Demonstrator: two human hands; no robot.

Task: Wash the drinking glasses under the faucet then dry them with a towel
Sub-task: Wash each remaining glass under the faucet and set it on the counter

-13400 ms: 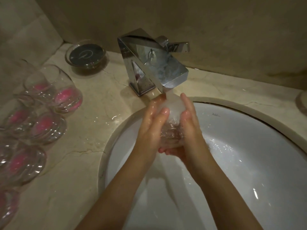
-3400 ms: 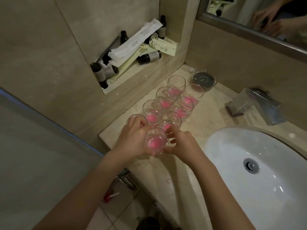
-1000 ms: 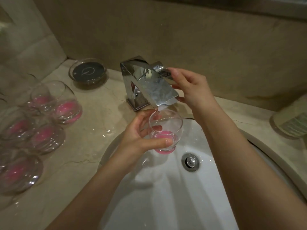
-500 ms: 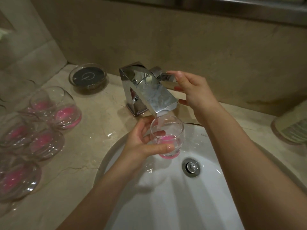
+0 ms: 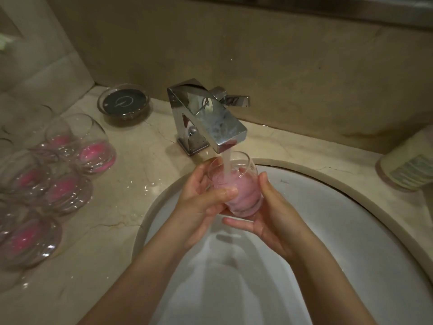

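our left hand [image 5: 201,198] wraps around the near left side of the drinking glass [image 5: 236,184], thumb curled across its front wall and fingers behind it. our right hand [image 5: 269,214] cups the same glass from the right and underneath, thumb pressed up along its right wall and fingers curved under its base, so the glass sits clasped between both palms, upright and tilted slightly. it is held above the back part of the white basin [image 5: 351,231], directly under the spout of the chrome faucet [image 5: 206,118]. a stream of water [image 5: 226,165] falls from the spout into the glass's open mouth, and the glass holds foamy pale pink liquid. to the left, on the wet marble counter [image 5: 131,188], stands a cluster of other glasses [image 5: 58,174], each with pink liquid at the bottom. behind them, near the wall, sits a round glass dish with a dark insert [image 5: 124,104]. at the far right edge stands a pale container [image 5: 407,165] with a printed label.
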